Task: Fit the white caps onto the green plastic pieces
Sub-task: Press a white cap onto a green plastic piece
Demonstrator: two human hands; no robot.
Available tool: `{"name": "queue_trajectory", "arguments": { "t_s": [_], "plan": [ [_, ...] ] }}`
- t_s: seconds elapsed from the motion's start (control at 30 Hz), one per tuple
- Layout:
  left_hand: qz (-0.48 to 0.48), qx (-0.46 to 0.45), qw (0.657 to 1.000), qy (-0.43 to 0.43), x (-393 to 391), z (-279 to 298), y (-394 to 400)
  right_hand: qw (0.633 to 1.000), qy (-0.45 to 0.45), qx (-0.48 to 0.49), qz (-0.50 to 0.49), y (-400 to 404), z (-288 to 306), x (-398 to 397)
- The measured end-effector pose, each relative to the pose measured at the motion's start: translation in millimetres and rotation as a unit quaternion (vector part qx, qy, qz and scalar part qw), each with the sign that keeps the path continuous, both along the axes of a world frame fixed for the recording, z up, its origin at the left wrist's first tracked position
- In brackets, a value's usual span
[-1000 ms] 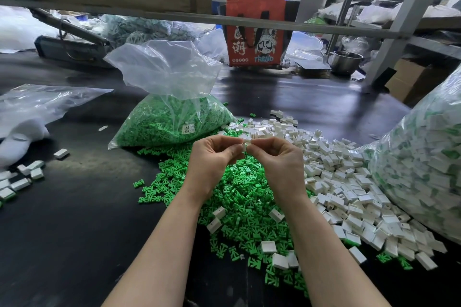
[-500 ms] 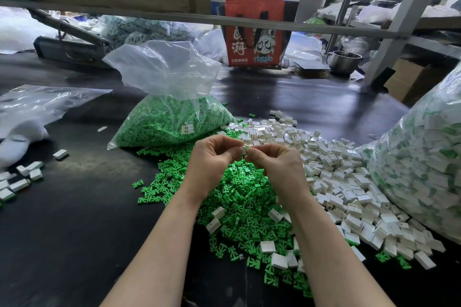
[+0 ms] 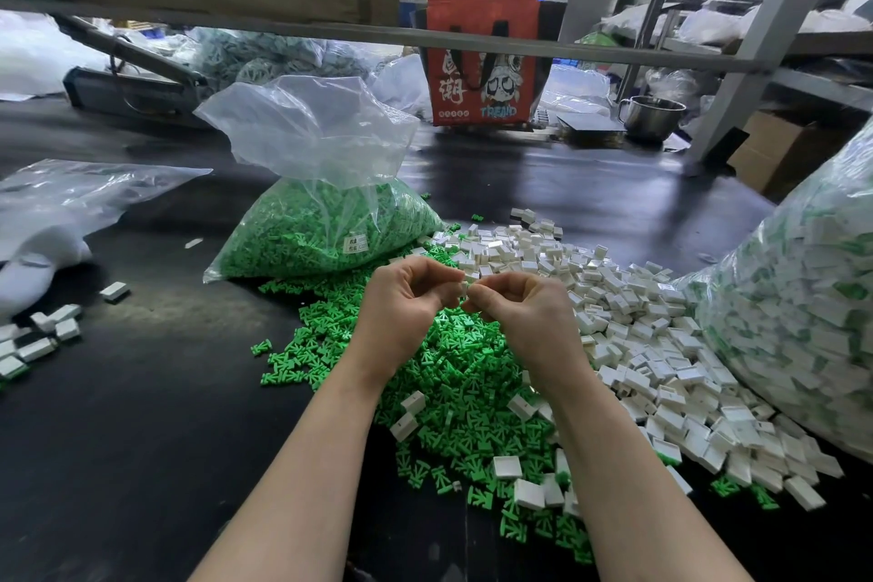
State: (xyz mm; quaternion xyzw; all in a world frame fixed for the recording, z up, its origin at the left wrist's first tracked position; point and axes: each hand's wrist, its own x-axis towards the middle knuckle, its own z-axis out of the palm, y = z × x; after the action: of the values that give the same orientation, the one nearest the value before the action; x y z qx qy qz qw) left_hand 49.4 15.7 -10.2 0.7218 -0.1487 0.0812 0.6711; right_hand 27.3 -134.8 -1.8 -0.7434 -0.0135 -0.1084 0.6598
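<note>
**Both hands pinching one small piece above the green pile**

Left hand and right hand are raised over the black tabletop, fingers curled, fingertips meeting at centre of view. Between them sits a small white plastic cap, pinched from both sides. Any green part under it is hidden by the fingers; cannot tell whether the cap is seated.

Directly below the hands: loose pile of small green plastic pieces, spreading toward 6 o'clock. A few white caps lie scattered on top of it.

At 3 o'clock from the hands: heap of small white rectangular plastic caps, touching the green pile along its right edge.

At 11 o'clock: clear plastic bag filled with green pieces, its mouth standing open and upright, small label on its side.

At far 3 o'clock: large clear plastic bag of white-and-green parts, resting against the white heap.

At 9 o'clock: a small group of white caps, well apart from the piles, near a crumpled clear plastic bag.

At 12 o'clock, far side of tabletop: orange printed tote bag, a person seated behind it. At 1 o'clock: metal pot.
</note>
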Motion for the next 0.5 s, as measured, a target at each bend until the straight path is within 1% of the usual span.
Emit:
{"name": "queue_trajectory", "arguments": {
  "t_s": [0.5],
  "plan": [
    [-0.004,0.001,1.000,-0.011,-3.4,3.1,-0.4,1.000,-0.012,-0.006,0.008,-1.3,0.0,-0.5]
  ]
}}
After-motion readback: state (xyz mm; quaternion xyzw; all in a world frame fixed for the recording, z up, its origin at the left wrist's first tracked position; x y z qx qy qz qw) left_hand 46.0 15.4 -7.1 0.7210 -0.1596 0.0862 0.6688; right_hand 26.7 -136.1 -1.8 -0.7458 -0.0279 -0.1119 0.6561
